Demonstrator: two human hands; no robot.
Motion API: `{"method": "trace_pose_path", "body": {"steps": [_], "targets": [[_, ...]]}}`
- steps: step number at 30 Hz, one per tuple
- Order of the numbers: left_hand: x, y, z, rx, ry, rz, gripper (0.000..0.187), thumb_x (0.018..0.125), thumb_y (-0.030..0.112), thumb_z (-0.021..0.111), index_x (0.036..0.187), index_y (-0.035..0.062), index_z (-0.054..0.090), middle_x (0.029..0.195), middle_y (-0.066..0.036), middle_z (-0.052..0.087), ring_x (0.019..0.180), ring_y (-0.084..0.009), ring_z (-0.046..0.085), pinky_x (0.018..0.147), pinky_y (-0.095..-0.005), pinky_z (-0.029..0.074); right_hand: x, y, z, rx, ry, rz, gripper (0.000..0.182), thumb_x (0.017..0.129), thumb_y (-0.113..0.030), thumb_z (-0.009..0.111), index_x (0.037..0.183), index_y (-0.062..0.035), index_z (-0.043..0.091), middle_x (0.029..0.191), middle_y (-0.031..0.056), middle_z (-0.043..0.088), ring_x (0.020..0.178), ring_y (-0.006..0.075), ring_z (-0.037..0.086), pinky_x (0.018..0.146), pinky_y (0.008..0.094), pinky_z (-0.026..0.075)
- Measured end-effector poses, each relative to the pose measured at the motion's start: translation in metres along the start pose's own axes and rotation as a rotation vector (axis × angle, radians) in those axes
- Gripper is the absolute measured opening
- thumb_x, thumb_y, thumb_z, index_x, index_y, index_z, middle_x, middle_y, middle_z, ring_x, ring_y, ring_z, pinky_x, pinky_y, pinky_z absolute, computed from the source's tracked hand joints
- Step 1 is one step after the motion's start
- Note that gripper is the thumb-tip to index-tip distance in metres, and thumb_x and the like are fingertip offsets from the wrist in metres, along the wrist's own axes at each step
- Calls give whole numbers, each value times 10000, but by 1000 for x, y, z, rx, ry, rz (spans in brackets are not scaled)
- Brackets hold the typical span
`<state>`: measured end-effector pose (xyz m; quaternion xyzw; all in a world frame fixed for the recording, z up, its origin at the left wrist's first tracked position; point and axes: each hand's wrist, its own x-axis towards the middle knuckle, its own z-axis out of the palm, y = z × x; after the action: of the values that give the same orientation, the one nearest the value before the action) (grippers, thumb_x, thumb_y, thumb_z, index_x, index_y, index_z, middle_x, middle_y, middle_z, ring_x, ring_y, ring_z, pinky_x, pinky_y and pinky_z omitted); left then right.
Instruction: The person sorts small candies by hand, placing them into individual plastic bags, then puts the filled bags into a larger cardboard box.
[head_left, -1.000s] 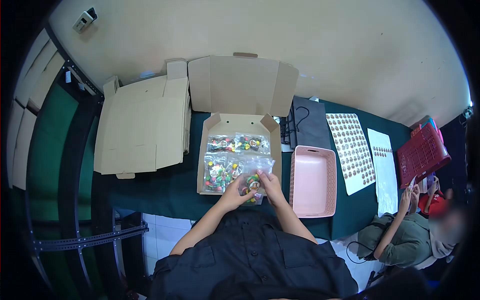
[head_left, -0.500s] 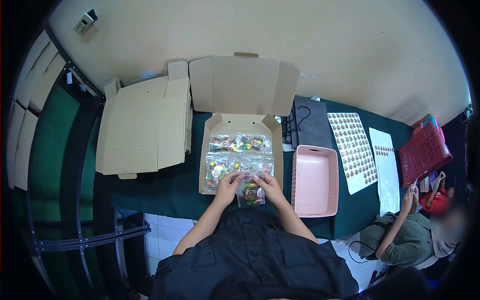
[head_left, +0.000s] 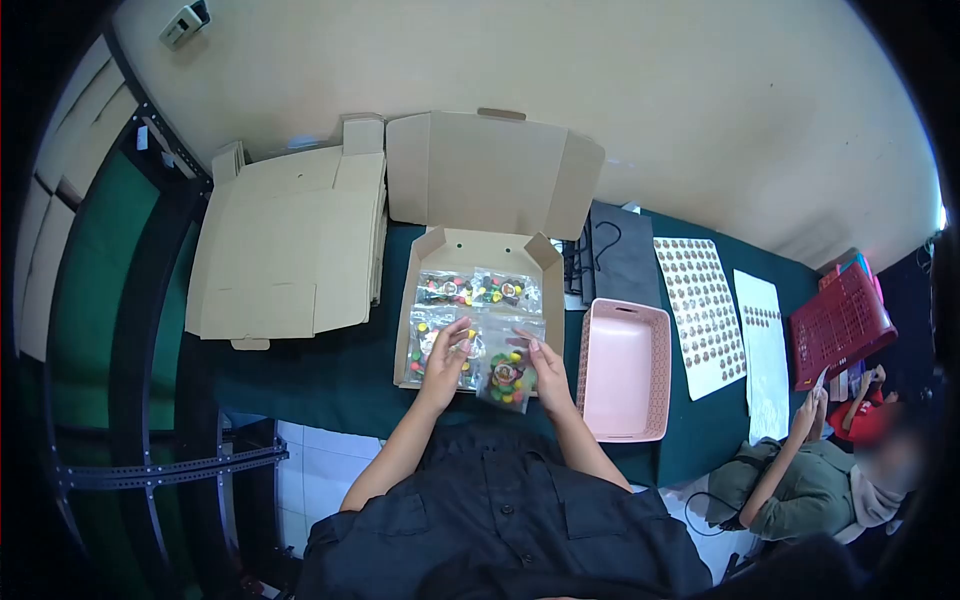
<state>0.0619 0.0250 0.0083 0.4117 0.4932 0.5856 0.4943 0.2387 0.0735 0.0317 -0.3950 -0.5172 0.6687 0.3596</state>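
Observation:
An open cardboard box (head_left: 553, 265) stands before me with its lid raised against the wall. Inside lie clear plastic bags of colourful candy; two are at the back, such as the back right bag (head_left: 507, 291), and another, the front left bag (head_left: 425, 335), is partly under my left hand. My right hand (head_left: 549, 372) pinches the upper right edge of a stickered candy bag (head_left: 506, 378), which hangs over the box's front right. My left hand (head_left: 446, 366) hovers left of that bag, fingers apart and holding nothing.
Flattened boxes (head_left: 285, 245) are stacked at left. To the right stand a pink basket (head_left: 625, 372), black paper bags (head_left: 622, 255), a sticker sheet (head_left: 700, 315) and a second sheet (head_left: 762, 350). A co-worker (head_left: 800, 490) sits far right beside a tilted red basket (head_left: 842, 330).
My left hand has let go of the candy bag's top and moved left and slightly up. My right hand keeps the bag, which now hangs tilted from its right side.

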Motion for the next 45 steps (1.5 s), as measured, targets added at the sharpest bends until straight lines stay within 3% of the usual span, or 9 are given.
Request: {"method": "trace_pose_path", "body": {"steps": [6,11,14,16,19,35,38,41,45], "targets": [[-10,28,23,45,-106,48,595,808,242,621,1292,35,345,1235,-89,430,1147,-193,413,946,-333,342,-5,-3,21,-430,74,-398,338,885,-225,449,1159,-47,538,1086,155,500,1005,238,476,882,318,355],[-19,24,32,-159,-102,-57,559,797,195,639,1254,0,384,1252,-125,415,1089,-175,454,921,-305,358,-6,-9,28,-549,109,-460,331,841,-181,531,1153,-71,546,1092,135,476,973,254,471,852,322,378],[-16,24,31,-60,-20,-22,388,810,180,620,1137,0,513,1129,-119,518,1010,-155,500,882,-297,384,-5,-12,36,-397,331,-313,315,803,-150,597,1104,-61,567,1107,135,462,1002,234,458,829,307,399],[-14,20,26,62,49,-14,264,824,188,601,1003,-6,597,938,-84,603,912,-138,540,834,-265,400,0,0,34,120,242,-140,270,784,-115,629,1037,-32,580,1070,107,519,970,175,494,803,281,414],[-15,19,26,39,70,-19,252,841,207,576,973,-4,614,825,-54,628,859,-135,558,813,-247,402,-4,-1,25,262,5,60,224,800,-106,618,1001,-12,584,993,65,587,908,124,537,803,270,416],[-13,26,16,-289,-225,-118,376,934,268,380,1115,-29,521,1053,-103,586,984,-163,538,884,-274,384,-7,-3,9,355,-14,193,260,885,-186,489,1035,2,587,957,65,614,889,115,548,817,245,395],[-10,23,25,-189,189,-23,340,931,216,358,1160,-11,469,1089,-93,540,1007,-158,515,889,-284,373,-14,-5,14,190,159,-21,288,902,-193,458,1051,27,571,978,58,586,859,94,539,764,226,419],[-4,22,9,-21,293,132,334,921,202,381,1168,-9,455,1097,-100,531,1017,-152,499,858,-287,391,-16,-16,14,-37,325,-234,297,908,-198,444,1072,19,565,1043,74,566,874,112,538,791,228,409],[-12,34,29,0,-82,10,400,894,194,466,1238,-1,405,1171,-108,475,1075,-160,462,905,-295,375,-16,-2,18,-417,205,-437,292,893,-177,466,1105,1,558,1136,116,523,956,141,505,814,265,399]]}}
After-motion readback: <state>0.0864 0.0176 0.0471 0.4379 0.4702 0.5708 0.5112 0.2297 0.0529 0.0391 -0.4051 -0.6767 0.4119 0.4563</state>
